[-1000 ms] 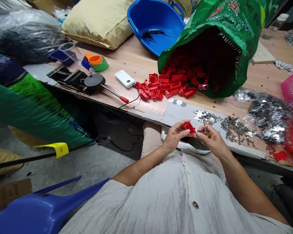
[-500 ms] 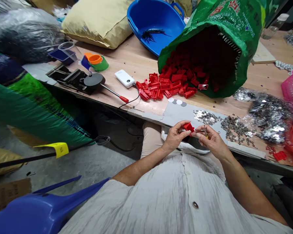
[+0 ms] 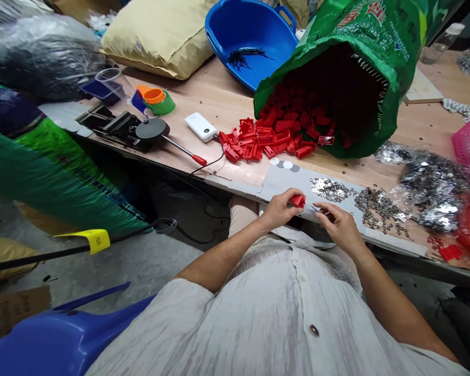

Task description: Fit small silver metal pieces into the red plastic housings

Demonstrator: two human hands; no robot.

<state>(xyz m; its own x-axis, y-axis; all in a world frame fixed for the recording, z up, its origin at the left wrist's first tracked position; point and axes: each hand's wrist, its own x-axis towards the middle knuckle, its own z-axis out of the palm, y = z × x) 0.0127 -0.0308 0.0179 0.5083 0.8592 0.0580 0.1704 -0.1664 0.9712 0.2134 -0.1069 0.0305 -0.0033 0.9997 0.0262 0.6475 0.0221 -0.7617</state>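
Note:
Pinched in my left hand (image 3: 279, 210) is a small red plastic part (image 3: 298, 201), held just over the front edge of the table. To its right is my right hand (image 3: 339, 224), thumb and forefinger closed on a thin, pointed metal piece (image 3: 314, 207); most of it is hidden, so its kind is unclear. The metal tip is apart from the red part. Behind my hands, a pile of red plastic parts (image 3: 264, 137) spills from a green woven sack (image 3: 405, 78). Small shiny metal pieces (image 3: 331, 189) lie on a grey sheet (image 3: 282, 183) nearby.
More metal pieces (image 3: 382, 210) and a clear bag of them (image 3: 434, 183) lie to the right, near a pink basket (image 3: 468, 141). On the left are a hand press (image 3: 121, 128) with a red-tipped lever and a white power bank (image 3: 200, 127). A blue basin (image 3: 254, 31) stands behind.
My hands have drawn apart. The left has shifted slightly left with the red part, and the metal piece in my right hand now points toward it.

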